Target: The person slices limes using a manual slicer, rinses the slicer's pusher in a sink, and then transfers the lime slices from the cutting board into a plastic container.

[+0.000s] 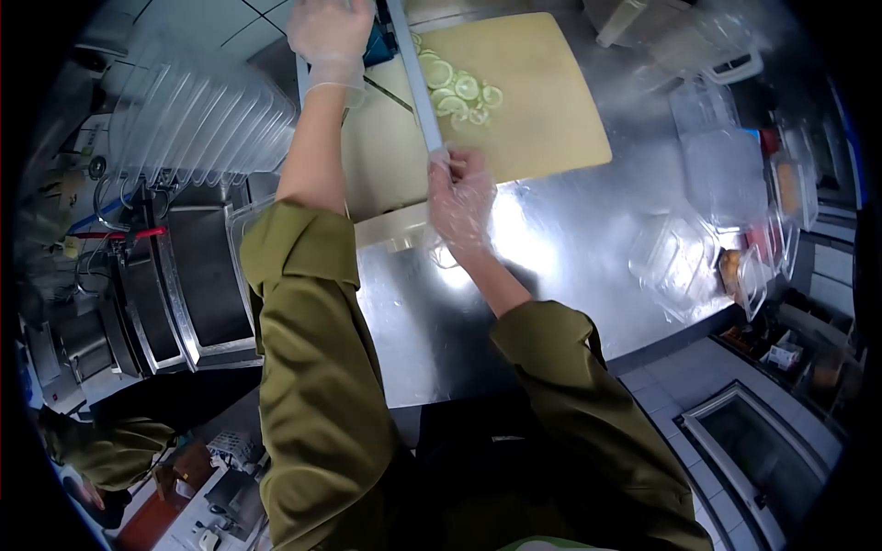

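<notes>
My right hand (pixel 462 197), in a clear plastic glove, is closed around the near end of a long grey rail (pixel 418 83). The rail looks like one side of a mandoline slicer, with a dark slanted blade line (pixel 390 95) across its bed. At the top edge of the view my left hand (pixel 331 37), gloved too, is curled over the slicer's far part, beside a dark blue piece (pixel 378 46). What its fingers grip is hidden. Thin, pale green round slices (pixel 466 88) lie right of the rail on a cream cutting board (pixel 542 92).
The board lies on a shiny steel counter (pixel 579 230). Clear plastic containers (pixel 675 257) stand at the right. Stacked clear lids or trays (pixel 202 119) and steel pans (pixel 211 275) are at the left. Another person's sleeve (pixel 119 450) shows at lower left.
</notes>
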Available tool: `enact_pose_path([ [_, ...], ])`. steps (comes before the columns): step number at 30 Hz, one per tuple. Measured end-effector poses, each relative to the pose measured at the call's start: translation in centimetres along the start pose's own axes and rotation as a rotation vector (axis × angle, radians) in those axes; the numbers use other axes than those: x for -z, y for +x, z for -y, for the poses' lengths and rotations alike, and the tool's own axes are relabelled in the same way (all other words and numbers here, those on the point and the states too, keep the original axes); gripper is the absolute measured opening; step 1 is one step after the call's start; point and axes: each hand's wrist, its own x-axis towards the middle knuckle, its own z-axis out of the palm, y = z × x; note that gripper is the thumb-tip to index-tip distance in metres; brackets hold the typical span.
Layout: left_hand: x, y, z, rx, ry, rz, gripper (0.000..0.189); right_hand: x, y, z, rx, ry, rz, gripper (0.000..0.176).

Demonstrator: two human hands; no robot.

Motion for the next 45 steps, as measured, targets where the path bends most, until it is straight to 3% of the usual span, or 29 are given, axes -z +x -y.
enact_pose_path([
  [3, 1.9, -0.4, 1.1, -0.038, -0.134, 0.115, 0.029, 0.3, 0.1, 0.7, 0.039, -0.074, -0.007, 0.021],
  [6, 7.0, -4.9, 0.2, -0.081, -0.145, 0.129, 0.028, 0.6, 0.0, 1.4, -0.058, -0.031, 0.039, 0.021],
  [12, 14.9, -11.7, -2.4, -0.064, -0.184, 0.126, 0.02, 0.0, 0.3, 0.0, -0.036, -0.114, -0.016, 0.022],
  [17, 12.3, -9.6, -1.7, -0.069, -0.172, 0.115, 0.021, -0.1, 0.2, -0.1, -0.09, -0.069, 0.008, 0.02],
  [23, -0.4, 0.8, 1.0, -0.08, -0.009, 0.038, 0.021, -0.6, -0.1, -0.9, -0.055, 0.079, -0.042, 0.012],
  [24, -1.1, 1.7, 1.3, -0.107, -0.03, 0.023, 0.022, -0.7, -0.1, -1.1, -0.019, 0.236, -0.037, 0.009],
  [26, -2.1, 2.2, 1.8, -0.159, -0.065, -0.006, 0.022, -0.4, 0.9, -1.3, -0.03, 0.238, -0.032, 0.008],
  [32, -0.6, 1.4, 1.0, -0.077, -0.062, 0.092, 0.023, -0.8, -0.1, -0.9, -0.012, 0.181, -0.068, 0.009],
  [41, 13.8, -9.6, -2.1, -0.08, -0.149, 0.218, 0.025, -0.1, -0.1, -0.1, 0.013, 0.086, -0.017, 0.012],
  [45, 14.0, -10.0, -1.6, -0.102, -0.189, 0.236, 0.026, -0.4, 0.1, -0.8, 0.005, 0.079, -0.03, 0.011],
])
